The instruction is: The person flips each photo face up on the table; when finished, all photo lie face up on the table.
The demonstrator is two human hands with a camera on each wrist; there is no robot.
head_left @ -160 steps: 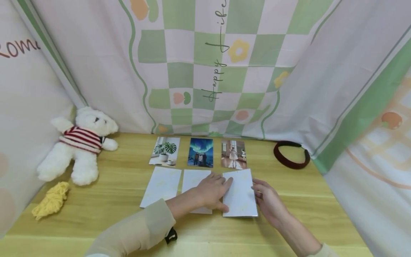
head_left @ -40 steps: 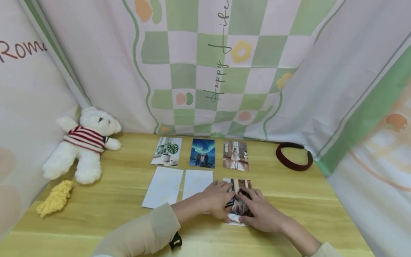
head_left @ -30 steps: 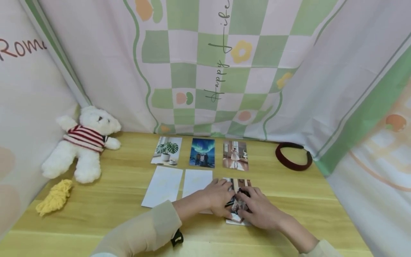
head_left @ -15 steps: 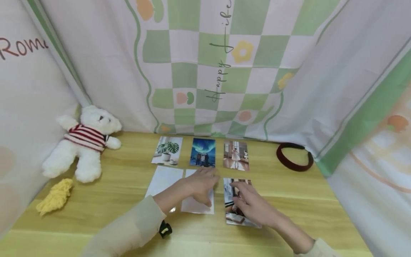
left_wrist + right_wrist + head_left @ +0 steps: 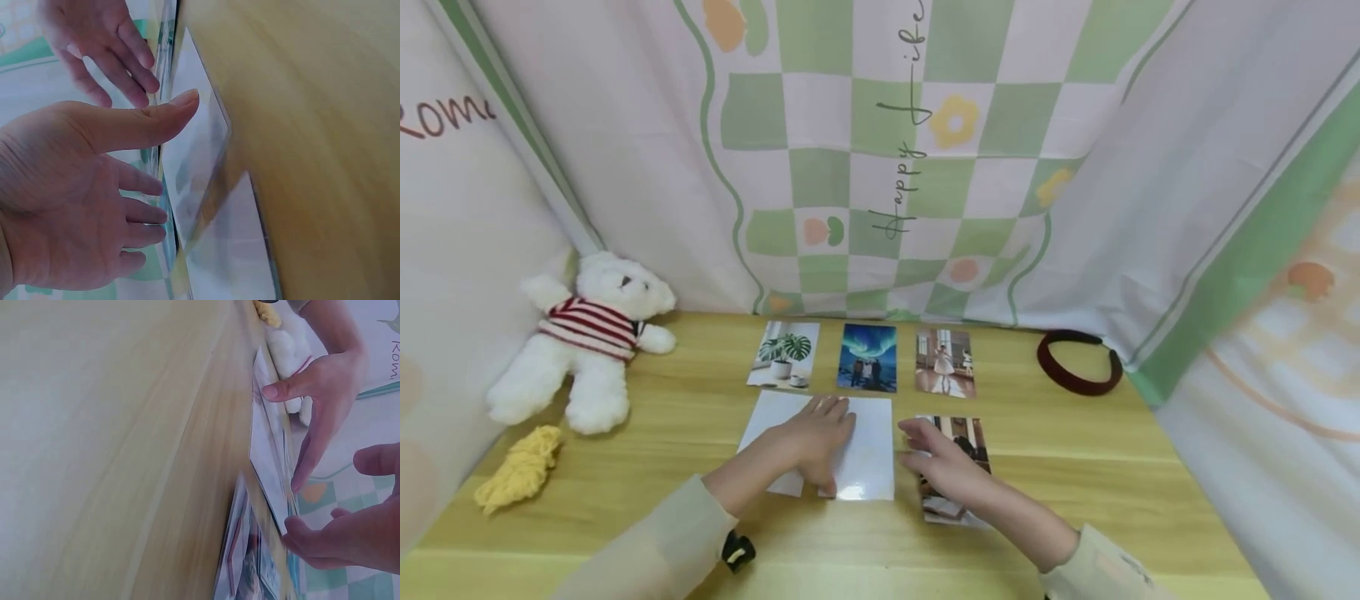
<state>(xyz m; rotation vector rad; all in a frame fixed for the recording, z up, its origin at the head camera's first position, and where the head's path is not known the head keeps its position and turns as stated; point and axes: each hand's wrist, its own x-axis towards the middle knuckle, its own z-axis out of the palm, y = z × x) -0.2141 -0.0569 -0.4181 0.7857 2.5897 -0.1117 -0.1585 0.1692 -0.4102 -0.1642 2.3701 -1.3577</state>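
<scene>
My left hand (image 5: 820,442), thumb spread from the fingers, is over the left edge of the middle white card (image 5: 868,454). In the left wrist view that thumb is extended above the card. Partly under the same hand lies the left white card (image 5: 769,410). My right hand (image 5: 951,471) hovers over the face-up photo card (image 5: 978,442), its loose fingers reaching past the photo's left edge toward the middle card. The right wrist view shows both hands (image 5: 328,381) above the cards, with nothing between the right fingers. Part of the photo is hidden by the right hand.
Behind lie three photo cards: a potted plant (image 5: 782,354), an aurora scene (image 5: 867,358) and a dancer (image 5: 945,362). A white teddy bear (image 5: 587,342) and yellow yarn (image 5: 520,469) are at left, a dark red headband (image 5: 1078,385) at right. A printed curtain (image 5: 895,183) stands behind.
The right front card, white side up at first, now shows its photo. My left hand has left it and moved left to the middle card; my right hand has shifted left too.
</scene>
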